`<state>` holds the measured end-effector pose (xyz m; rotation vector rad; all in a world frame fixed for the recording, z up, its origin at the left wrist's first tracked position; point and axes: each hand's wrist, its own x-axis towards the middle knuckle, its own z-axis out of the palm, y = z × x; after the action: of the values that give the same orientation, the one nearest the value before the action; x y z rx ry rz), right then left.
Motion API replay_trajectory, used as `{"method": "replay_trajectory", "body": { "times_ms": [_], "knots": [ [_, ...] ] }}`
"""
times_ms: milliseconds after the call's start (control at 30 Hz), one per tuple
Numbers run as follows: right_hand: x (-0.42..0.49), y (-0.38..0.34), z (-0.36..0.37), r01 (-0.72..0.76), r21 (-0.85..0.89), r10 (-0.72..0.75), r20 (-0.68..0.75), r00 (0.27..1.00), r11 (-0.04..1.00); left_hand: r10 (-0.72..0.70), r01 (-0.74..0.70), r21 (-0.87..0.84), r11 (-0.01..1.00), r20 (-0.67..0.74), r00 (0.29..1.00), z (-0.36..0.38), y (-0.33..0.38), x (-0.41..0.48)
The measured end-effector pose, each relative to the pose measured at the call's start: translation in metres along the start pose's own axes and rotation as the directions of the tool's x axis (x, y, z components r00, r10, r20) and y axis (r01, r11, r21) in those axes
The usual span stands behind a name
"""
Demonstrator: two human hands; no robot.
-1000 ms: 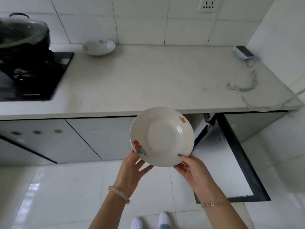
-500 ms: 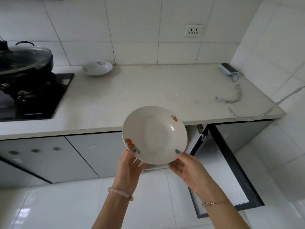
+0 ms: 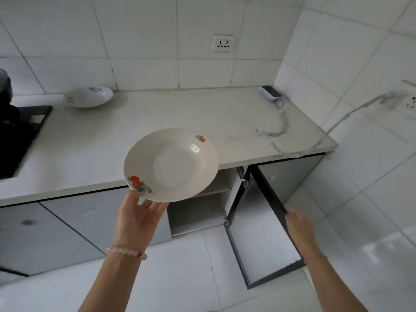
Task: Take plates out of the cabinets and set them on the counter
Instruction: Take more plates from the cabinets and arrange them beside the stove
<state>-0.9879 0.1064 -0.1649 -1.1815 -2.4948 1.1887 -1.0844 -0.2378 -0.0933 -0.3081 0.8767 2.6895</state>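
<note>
My left hand (image 3: pixel 139 217) holds a white plate (image 3: pixel 173 167) with orange flower prints by its near rim, thumb on top and fingers underneath. The plate hangs tilted in the air over the front edge of the pale counter (image 3: pixel 180 113). A second white plate (image 3: pixel 89 96) sits on the counter at the back left. My right hand (image 3: pixel 299 226) grips the outer edge of the open cabinet door (image 3: pixel 258 233) below the counter. Behind the door, the open cabinet (image 3: pixel 198 212) shows bare shelves.
A black stove (image 3: pixel 18 136) with a dark pot takes the counter's left end. A small device (image 3: pixel 271 93) with a cable (image 3: pixel 276 129) lies at the back right. Tiled walls close off the back and right side. Other cabinet doors on the left are closed.
My right hand let go of the plate and moved down right to the cabinet door. My left hand alone carries the plate, now higher and over the counter's edge.
</note>
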Motion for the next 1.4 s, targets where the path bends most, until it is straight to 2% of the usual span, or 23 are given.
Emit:
{"method": "replay_trajectory", "body": {
  "times_ms": [67,133,233,333,500,633,767,900,1000,1067,1267,1400],
  "knots": [
    [0.004,0.022,-0.001,0.014,-0.203,-0.013,0.009,1.0,0.979,-0.019,0.019,0.001,1.0,-0.007,1.0,0.0,-0.004,-0.001],
    [0.006,0.04,0.002,-0.082,-0.329,0.11,0.064,0.992,0.941,-0.033,0.033,0.014,0.999,0.005,0.999,0.001,-0.007,-0.003],
    [0.004,0.059,0.009,-0.162,-0.326,0.228,0.175,0.958,0.931,-0.039,0.038,0.028,0.999,0.031,0.999,0.002,-0.011,-0.005],
    [0.003,0.068,0.013,-0.105,-0.367,0.172,0.156,0.973,0.924,-0.039,0.037,0.046,0.998,0.033,0.999,0.0,-0.015,-0.008],
    [0.0,0.053,0.008,-0.15,-0.149,0.176,0.178,0.968,0.977,-0.058,0.056,0.056,0.997,0.035,0.998,-0.005,-0.023,-0.016],
    [-0.01,0.037,0.013,-0.234,0.011,0.22,0.299,0.929,0.972,-0.075,0.074,0.053,0.996,0.025,0.997,-0.009,-0.029,-0.024],
    [-0.027,0.023,0.038,-0.334,0.234,0.205,0.445,0.872,0.913,-0.073,0.073,0.063,0.995,0.0,0.997,-0.013,-0.029,-0.033],
    [-0.039,-0.006,0.075,-0.448,0.385,0.164,0.584,0.795,0.807,-0.025,0.027,0.074,0.997,-0.023,0.999,-0.022,-0.023,-0.047],
    [-0.045,-0.031,0.1,-0.459,0.403,0.064,0.693,0.718,0.791,0.016,-0.014,0.056,0.998,-0.033,0.999,-0.032,-0.011,-0.059],
    [-0.048,-0.048,0.113,-0.429,0.386,0.042,0.702,0.711,0.816,0.065,-0.062,0.057,0.996,-0.058,0.996,-0.039,-0.003,-0.069],
    [-0.058,-0.075,0.127,-0.45,0.455,-0.057,0.749,0.66,0.768,0.168,-0.167,0.021,0.986,-0.208,0.964,-0.064,0.011,-0.098],
    [-0.06,-0.084,0.129,-0.444,0.486,-0.117,0.762,0.637,0.753,0.2,-0.203,0.014,0.979,-0.251,0.947,-0.07,0.014,-0.109]
  ]
}}
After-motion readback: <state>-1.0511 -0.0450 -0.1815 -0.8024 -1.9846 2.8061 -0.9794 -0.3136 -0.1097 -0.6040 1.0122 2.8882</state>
